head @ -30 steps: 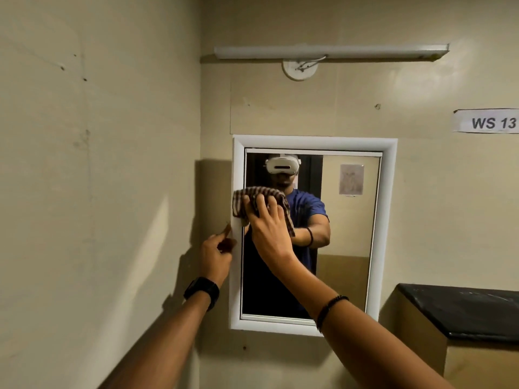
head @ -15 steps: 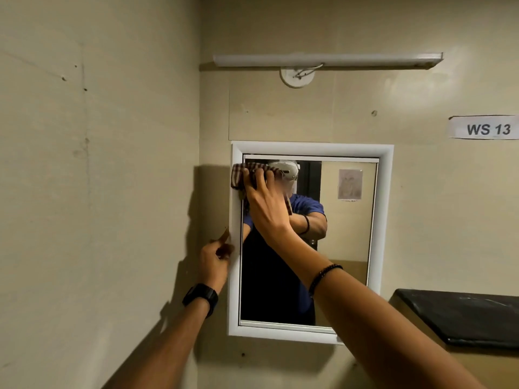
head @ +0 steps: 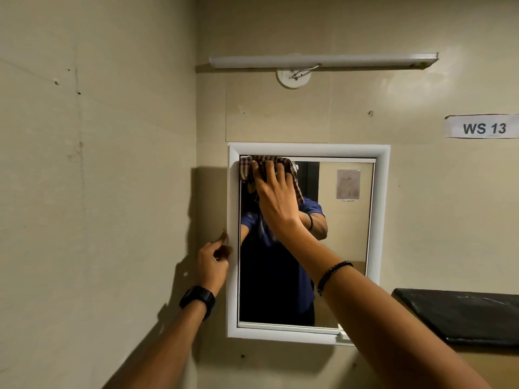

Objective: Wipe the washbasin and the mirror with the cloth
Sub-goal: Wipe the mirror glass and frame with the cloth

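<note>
A paper label (head: 483, 127) stuck to the wall at 2 o'clock of the view reads "WS 13" in bold black letters. It is the only writing that can be read. The small sheet of paper (head: 348, 184) reflected at 1 o'clock in the glass is too blurred to make out. The mirror (head: 345, 248) hangs at the centre of the view in a white frame, close to the corner of the beige walls. A white tube light (head: 323, 60) is fixed above it at 12 o'clock. The checked cloth (head: 247, 167) lies bunched against the glass in the mirror's 11 o'clock corner, touching the top and left inner edges of the frame. The right hand (head: 276, 197) lies flat over the cloth with fingers spread and nearly straight, pressing it to the glass rather than clutching it. A dark beaded bracelet (head: 331, 275) sits on that wrist. The left hand (head: 212, 265) is at the frame's 9 o'clock side, its fingers curled round the outer edge in shadow, with one finger pointing up along it. That wrist carries a black watch (head: 198, 300). At 4 o'clock of the view a black slab (head: 463, 315) tops a beige ledge just beside the mirror's lower right corner.
</note>
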